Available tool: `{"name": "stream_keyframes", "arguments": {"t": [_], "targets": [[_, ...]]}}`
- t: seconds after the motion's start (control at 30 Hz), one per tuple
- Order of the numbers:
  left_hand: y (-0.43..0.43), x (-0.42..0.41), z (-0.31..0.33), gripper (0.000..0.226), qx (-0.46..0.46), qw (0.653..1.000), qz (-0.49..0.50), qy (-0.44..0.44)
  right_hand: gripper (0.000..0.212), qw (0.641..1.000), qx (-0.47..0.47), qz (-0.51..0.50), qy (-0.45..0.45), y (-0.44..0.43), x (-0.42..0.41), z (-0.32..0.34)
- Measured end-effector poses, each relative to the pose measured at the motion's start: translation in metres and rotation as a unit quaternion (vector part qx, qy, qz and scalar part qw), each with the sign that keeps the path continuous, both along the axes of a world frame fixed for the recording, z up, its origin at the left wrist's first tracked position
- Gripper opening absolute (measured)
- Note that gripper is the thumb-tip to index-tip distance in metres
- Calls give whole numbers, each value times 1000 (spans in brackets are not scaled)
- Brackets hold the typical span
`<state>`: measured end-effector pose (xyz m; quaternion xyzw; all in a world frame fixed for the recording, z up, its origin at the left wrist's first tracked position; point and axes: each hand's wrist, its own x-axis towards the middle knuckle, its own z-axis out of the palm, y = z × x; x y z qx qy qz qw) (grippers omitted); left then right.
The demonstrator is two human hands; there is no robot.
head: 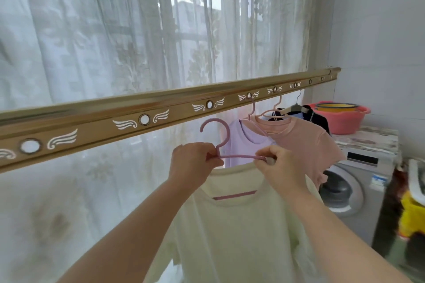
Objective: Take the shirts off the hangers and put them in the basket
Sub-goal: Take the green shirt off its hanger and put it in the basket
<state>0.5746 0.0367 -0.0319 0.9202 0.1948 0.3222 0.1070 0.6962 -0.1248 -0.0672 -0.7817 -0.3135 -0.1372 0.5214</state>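
I am in the step of taking one shirt off its hanger. The pink hanger (236,156) is free of the gold rail (161,108); its hook stands in the air just below the rail and touches nothing. The left hand (193,163) has its fingers curled tight around the hanger at the foot of the hook. The fingers of the right hand (279,165) are pressed together in a pinch at the right arm of the hanger, where the collar of the cream shirt (241,236) sits. I cannot say for sure whether they hold the cloth, the hanger or both. The cream shirt hangs down from the hanger between my forearms, and the lower bar of the hanger shows through its neck opening. For the next move I think the right hand must pull the collar over the end of the hanger while the left hand holds it steady and tilts it out. Then the shirt goes to the basket, which I do not see clearly here. A lilac shirt (239,142) and a pink shirt (305,142) hang on the rail further right and wait for their turn.
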Motion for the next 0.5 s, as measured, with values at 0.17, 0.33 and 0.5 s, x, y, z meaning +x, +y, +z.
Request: {"name": "stream_keyframes", "arguments": {"t": [0.17,0.33,0.5], "targets": [[5,-17,-18,11,-78,995,41,35,14,970,-143,-167,-107,-1,-17,-26],[19,-31,-23,10,-77,994,66,47,23,972,-205,-107,-40,-8,-29,-28],[35,-37,-17,9,-89,990,99,41,28,970,-225,-94,-22,-14,-29,-24]]}}
